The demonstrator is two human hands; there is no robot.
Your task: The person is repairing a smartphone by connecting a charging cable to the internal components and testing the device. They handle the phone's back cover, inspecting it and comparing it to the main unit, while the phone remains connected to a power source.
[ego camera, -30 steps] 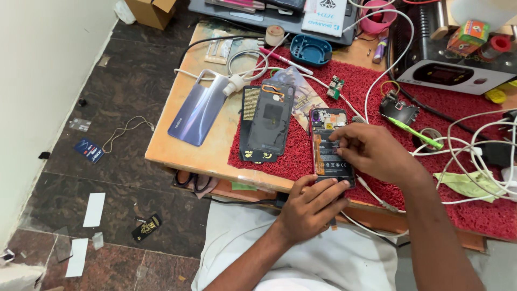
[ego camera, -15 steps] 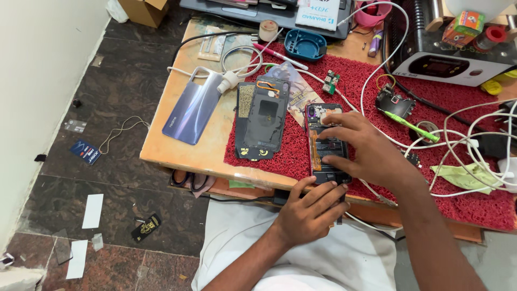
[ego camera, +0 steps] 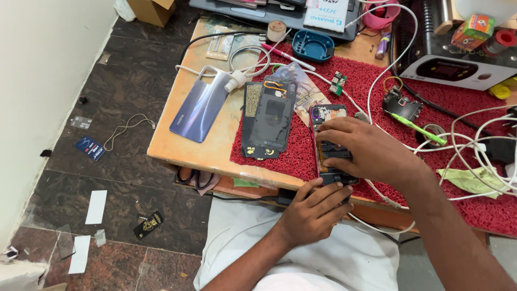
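Setting: dark stone floor strewn with paper scraps, and a wooden worktop [ego camera: 215, 141] with a red bristle mat [ego camera: 371, 91] over its right part.
Opened phone: a smartphone with its back off [ego camera: 329, 141] lies on the red mat at the near edge of the worktop, circuit boards and camera end exposed, long axis running away from the person.
Right hand: the right hand [ego camera: 371, 151] lies palm-down over the middle of the phone, fingers bent and pressing onto the parts inside; whether the fingertips pinch anything I cannot tell.
Left hand: the left hand [ego camera: 318, 207] comes up from below the near edge, fingers curled around the phone's bottom end, steadying it.
Beside it: a black inner cover plate [ego camera: 272, 114] lies just left of the phone on the mat; a shiny blue-grey back cover [ego camera: 202, 112] lies further left on bare wood.
Far side: white cables [ego camera: 474, 145], a green-handled tool [ego camera: 417, 126], a small loose board [ego camera: 338, 83] and a blue plastic case [ego camera: 313, 44].
Step in hand: seemingly working a part or connector inside the phone while bracing it.
Next move calls for: probably fine fingertip pressure, with the bottom end held firm.
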